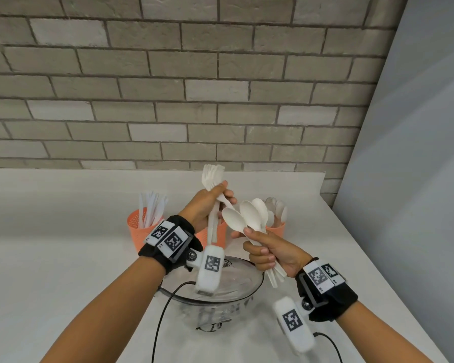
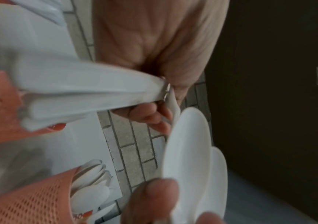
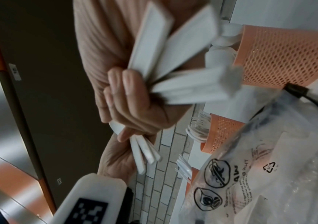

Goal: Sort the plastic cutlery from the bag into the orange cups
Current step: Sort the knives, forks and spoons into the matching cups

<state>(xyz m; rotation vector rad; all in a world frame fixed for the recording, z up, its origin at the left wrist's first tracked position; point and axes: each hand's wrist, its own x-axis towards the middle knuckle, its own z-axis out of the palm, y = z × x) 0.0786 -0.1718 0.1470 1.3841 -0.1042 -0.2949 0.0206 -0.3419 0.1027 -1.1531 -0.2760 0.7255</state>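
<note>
My left hand (image 1: 207, 205) grips a bunch of white plastic forks (image 1: 213, 176), tines up, above the middle orange cup (image 1: 222, 233). My right hand (image 1: 268, 251) grips a fan of white spoons (image 1: 249, 214), bowls up, just right of the forks and in front of the right orange cup (image 1: 276, 229), which holds spoons. The left orange cup (image 1: 138, 229) holds knives. In the left wrist view the fork handles (image 2: 89, 94) cross the palm and the spoon bowls (image 2: 188, 151) hang close by. In the right wrist view my fingers (image 3: 127, 91) wrap the spoon handles (image 3: 173, 60).
The clear plastic bag (image 1: 220, 297) with printed warning symbols lies on the white counter (image 1: 63, 258) under my wrists. A brick wall (image 1: 168, 100) backs the counter, whose right edge (image 1: 378, 271) runs diagonally. Black cables (image 1: 163, 318) trail from the wrist cameras.
</note>
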